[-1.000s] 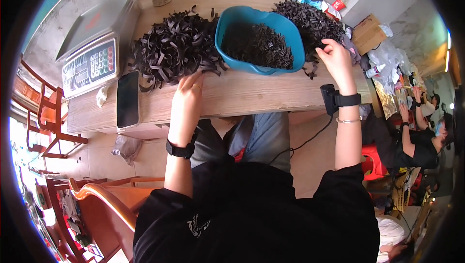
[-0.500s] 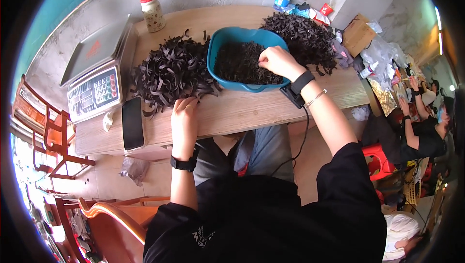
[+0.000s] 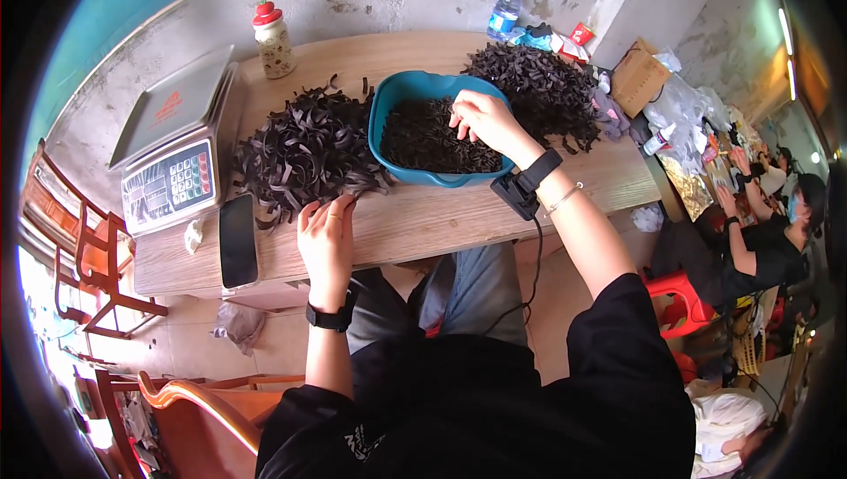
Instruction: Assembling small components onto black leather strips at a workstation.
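Two heaps of thin black strips lie on the wooden table, a left heap (image 3: 304,148) and a right heap (image 3: 534,82). Between them stands a teal plastic basin (image 3: 381,100), its bottom covered with short black pieces (image 3: 428,135). At the front edge of the left heap, my left hand (image 3: 326,236) has its fingertips together on a black strip (image 3: 357,194). My right hand (image 3: 485,122) hangs over the basin, fingers bent and slightly apart, with nothing visible in them. Their tips are just above the black pieces.
Left of the heaps are a digital scale (image 3: 172,126), a phone (image 3: 238,241) and a red-capped bottle (image 3: 273,42). A water bottle (image 3: 505,11) stands at the back. A cabled black device (image 3: 516,195) is by my right wrist. Another person (image 3: 763,241) sits at right.
My right hand's pinch has loosened over the basin, its fingers now further apart. My left fingertips have drawn together at the heap's edge. The whole view has shifted slightly.
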Tool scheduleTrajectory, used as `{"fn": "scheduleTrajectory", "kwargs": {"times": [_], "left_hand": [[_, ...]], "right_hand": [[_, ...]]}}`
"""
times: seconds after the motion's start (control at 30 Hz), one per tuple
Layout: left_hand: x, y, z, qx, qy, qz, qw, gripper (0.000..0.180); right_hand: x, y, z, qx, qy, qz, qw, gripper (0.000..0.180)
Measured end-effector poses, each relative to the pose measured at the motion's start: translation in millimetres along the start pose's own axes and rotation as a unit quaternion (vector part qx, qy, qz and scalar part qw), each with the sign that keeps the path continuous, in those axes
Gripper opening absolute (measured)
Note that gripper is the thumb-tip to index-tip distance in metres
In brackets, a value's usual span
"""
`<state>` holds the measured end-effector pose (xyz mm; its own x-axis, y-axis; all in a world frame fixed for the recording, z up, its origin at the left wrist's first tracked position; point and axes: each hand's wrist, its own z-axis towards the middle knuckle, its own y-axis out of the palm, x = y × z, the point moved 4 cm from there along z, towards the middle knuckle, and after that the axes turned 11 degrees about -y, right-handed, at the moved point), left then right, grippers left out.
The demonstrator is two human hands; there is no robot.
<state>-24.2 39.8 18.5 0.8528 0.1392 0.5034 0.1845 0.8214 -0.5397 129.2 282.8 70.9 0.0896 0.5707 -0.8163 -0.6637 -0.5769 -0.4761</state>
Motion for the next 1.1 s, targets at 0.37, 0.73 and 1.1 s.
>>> {"fn": "scheduleTrajectory", "kwargs": {"times": [0.37,0.73,1.1], "left_hand": [[-1.7,6.5,-5.5,-0.047,0.031,0.004,0.998,0.018],[27.7,-31.8,0.1,-0.015,-0.031,-0.125,0.992,0.013],[83.1,-70.2,-9.1,-0.060,0.119,-0.225,0.965,0.022]], "right_hand": [[-9.6,9.8,-13.6,-0.065,0.073,0.177,0.979,0.017],[-71.7,21.3,-46.5,-0.046,0.043,0.281,0.958,0.008],[-118.9,73.0,-151.6,0.024,0.023,0.443,0.896,0.011]]}}
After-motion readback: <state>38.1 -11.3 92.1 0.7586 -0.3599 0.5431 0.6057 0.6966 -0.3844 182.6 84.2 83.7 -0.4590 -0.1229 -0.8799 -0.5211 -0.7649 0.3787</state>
